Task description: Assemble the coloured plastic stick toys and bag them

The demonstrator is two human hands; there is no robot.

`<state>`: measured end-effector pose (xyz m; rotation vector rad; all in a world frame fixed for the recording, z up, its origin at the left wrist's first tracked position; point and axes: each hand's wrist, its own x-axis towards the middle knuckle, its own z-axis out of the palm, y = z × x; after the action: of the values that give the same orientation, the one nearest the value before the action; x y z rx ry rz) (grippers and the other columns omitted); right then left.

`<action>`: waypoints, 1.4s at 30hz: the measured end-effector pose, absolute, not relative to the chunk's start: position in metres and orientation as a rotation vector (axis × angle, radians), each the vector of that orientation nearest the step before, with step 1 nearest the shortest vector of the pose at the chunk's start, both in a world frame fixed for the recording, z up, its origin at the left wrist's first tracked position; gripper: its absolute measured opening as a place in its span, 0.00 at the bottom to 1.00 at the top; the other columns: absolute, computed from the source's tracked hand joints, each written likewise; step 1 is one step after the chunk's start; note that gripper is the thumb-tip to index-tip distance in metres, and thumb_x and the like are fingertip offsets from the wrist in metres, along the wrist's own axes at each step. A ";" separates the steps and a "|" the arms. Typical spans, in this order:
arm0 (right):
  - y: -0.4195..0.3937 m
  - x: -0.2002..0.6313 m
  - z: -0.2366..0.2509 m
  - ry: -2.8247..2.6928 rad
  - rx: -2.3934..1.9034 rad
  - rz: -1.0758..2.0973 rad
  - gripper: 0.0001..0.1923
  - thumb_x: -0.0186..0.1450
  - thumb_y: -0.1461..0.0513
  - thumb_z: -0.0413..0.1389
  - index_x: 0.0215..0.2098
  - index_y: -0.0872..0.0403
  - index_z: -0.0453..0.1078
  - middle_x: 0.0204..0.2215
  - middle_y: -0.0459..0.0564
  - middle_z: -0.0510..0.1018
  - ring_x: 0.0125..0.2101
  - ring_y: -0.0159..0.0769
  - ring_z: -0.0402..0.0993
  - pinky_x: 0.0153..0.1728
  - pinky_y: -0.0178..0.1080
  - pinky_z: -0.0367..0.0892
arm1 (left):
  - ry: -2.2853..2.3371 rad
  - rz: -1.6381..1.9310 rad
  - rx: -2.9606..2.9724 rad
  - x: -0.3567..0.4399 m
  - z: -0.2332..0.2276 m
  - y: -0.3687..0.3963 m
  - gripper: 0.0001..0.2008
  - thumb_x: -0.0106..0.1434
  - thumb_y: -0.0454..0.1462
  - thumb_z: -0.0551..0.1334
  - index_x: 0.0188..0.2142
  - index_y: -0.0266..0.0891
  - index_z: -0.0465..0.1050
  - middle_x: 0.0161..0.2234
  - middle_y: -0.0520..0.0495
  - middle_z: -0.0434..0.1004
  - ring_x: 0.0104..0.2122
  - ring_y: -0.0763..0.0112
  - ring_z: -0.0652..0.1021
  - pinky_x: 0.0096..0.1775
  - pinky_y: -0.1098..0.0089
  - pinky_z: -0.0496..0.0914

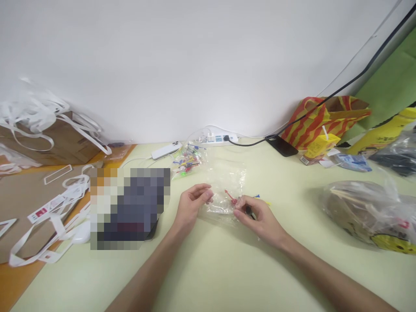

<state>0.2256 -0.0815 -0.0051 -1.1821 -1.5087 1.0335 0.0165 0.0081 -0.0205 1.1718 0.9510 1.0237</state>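
A clear plastic bag [224, 208] lies between my hands over the pale table. My left hand [193, 203] pinches its left side between thumb and fingers. At the bag's right side my right hand [260, 216] is closed, thumb and fingers on the plastic. A small red arrow-shaped piece [230, 197] shows right by the right fingertips; whether they grip it too, I cannot tell. Something small and black [249, 211] shows within the curl of the right hand. Just beyond that hand, small blue [257, 196] and yellow [268, 203] pieces are partly hidden.
Behind my hands lies a clear bag of small coloured pieces [188, 160], near a white phone [166, 150] and a power strip [217, 138]. A blurred dark object [136, 203] is at left, with paper bags [68, 143]. A plastic-wrapped package [364, 216] and black phone [282, 146] are right.
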 end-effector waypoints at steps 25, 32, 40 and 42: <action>-0.081 0.223 -0.013 -1.854 -1.245 0.730 0.11 0.68 0.58 0.56 0.27 0.50 0.71 0.24 0.44 0.73 0.30 0.37 0.70 0.38 0.42 0.63 | 0.869 1.102 1.026 0.019 -0.016 0.010 0.13 0.59 0.45 0.71 0.35 0.37 0.77 0.30 0.50 0.73 0.30 0.74 0.74 0.36 0.72 0.69; -0.081 0.222 -0.014 -1.868 -1.219 0.735 0.12 0.69 0.59 0.56 0.26 0.50 0.69 0.23 0.44 0.73 0.29 0.37 0.70 0.40 0.44 0.63 | 0.872 1.097 1.021 0.017 -0.016 0.010 0.12 0.60 0.44 0.71 0.35 0.37 0.77 0.30 0.49 0.76 0.30 0.74 0.75 0.35 0.72 0.68; -0.080 0.231 -0.006 -1.782 -1.217 0.686 0.20 0.70 0.55 0.56 0.21 0.51 0.66 0.20 0.43 0.71 0.25 0.35 0.66 0.39 0.43 0.60 | 1.014 1.204 1.159 0.008 -0.016 0.017 0.14 0.62 0.48 0.68 0.38 0.39 0.75 0.29 0.51 0.72 0.26 0.75 0.71 0.31 0.73 0.66; -0.076 0.244 -0.002 -1.685 -1.258 0.634 0.22 0.71 0.54 0.54 0.21 0.51 0.67 0.20 0.44 0.72 0.26 0.35 0.67 0.40 0.44 0.59 | 1.245 1.239 1.394 -0.003 -0.015 0.023 0.15 0.64 0.49 0.66 0.39 0.40 0.76 0.27 0.52 0.72 0.22 0.76 0.67 0.26 0.73 0.60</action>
<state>0.2443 -0.0759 -0.0022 -1.2583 -1.6854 0.6339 -0.0033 0.0227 -0.0149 1.3938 1.2448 1.2390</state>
